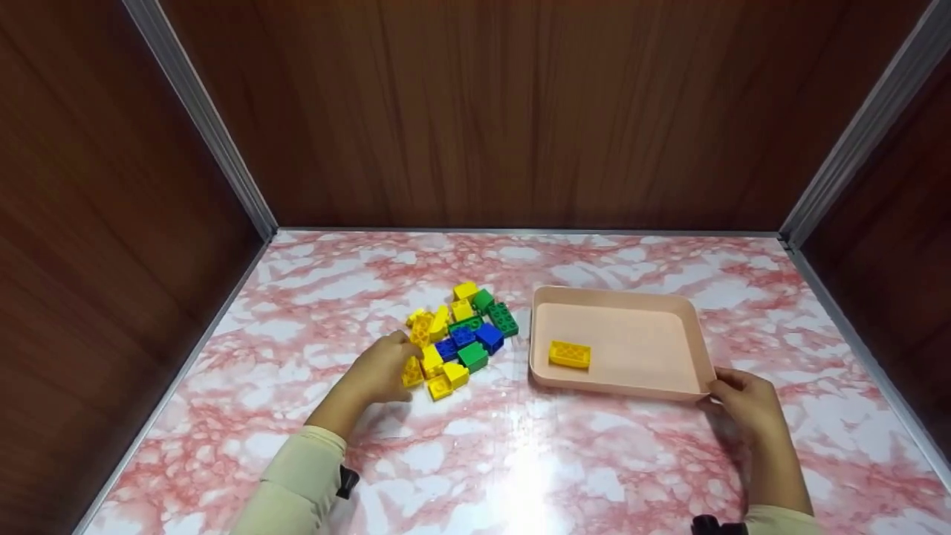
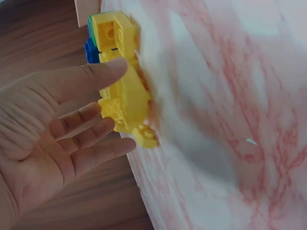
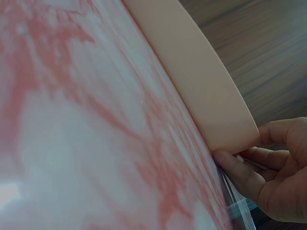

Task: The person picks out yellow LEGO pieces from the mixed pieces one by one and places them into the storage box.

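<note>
My left hand is at the near left side of a pile of toy building bricks. In the left wrist view its thumb and fingers are spread beside yellow bricks, with no brick gripped between them. Whether the fingertips touch a brick I cannot tell. Green bricks and blue bricks lie among the yellow ones. At the near right corner of a shallow peach tray, my right hand pinches the outside wall with thumb and fingers. One yellow brick lies inside the tray, toward its left.
The table has a red and white marbled top. Brown wood-patterned panels with grey metal edging stand along the back and both sides. The pile sits just left of the tray.
</note>
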`<state>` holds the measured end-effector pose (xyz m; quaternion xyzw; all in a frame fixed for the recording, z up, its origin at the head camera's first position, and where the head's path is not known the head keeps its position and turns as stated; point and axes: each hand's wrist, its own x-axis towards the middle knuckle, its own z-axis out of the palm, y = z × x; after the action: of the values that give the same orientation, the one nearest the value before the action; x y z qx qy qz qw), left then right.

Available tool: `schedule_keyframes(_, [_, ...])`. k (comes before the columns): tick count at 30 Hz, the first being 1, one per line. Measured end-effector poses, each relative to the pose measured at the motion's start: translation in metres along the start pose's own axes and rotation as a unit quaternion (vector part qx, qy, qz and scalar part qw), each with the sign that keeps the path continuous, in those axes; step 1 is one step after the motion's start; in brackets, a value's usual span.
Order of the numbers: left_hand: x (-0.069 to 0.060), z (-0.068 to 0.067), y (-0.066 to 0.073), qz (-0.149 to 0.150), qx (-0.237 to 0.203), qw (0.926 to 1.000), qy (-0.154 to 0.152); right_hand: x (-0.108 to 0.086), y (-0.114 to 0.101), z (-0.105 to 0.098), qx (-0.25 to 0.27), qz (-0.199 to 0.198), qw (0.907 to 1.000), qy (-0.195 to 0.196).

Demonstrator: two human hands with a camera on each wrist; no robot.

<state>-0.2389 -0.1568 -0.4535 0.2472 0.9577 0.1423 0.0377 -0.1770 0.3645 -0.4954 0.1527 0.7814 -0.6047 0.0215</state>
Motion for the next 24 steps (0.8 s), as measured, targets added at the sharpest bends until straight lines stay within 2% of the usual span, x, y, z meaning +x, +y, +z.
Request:
schedule_keyframes(4, [0.004, 0.005, -0.008, -0.027, -0.008, 0.9995, 0.012, 0.0, 0.0, 0.001, 0.005, -0.002, 1.0, 0.002])
schedule_keyframes(8, [0.009, 0.009, -0.014, -0.044, -0.016, 0.9989, 0.005, -0.001, 0.001, 0.001, 0.01, -0.005, 0.9999, -0.002])
schedule_keyframes(16, [0.017, 0.01, -0.016, -0.048, -0.011, 0.9988, -0.005, -0.002, 0.001, 0.0, 0.005, -0.008, 0.9999, -0.006])
schedule_keyframes(24, [0.019, 0.01, -0.013, -0.056, -0.03, 0.998, -0.007, -0.001, 0.001, 0.001, -0.003, -0.01, 0.9999, 0.004])
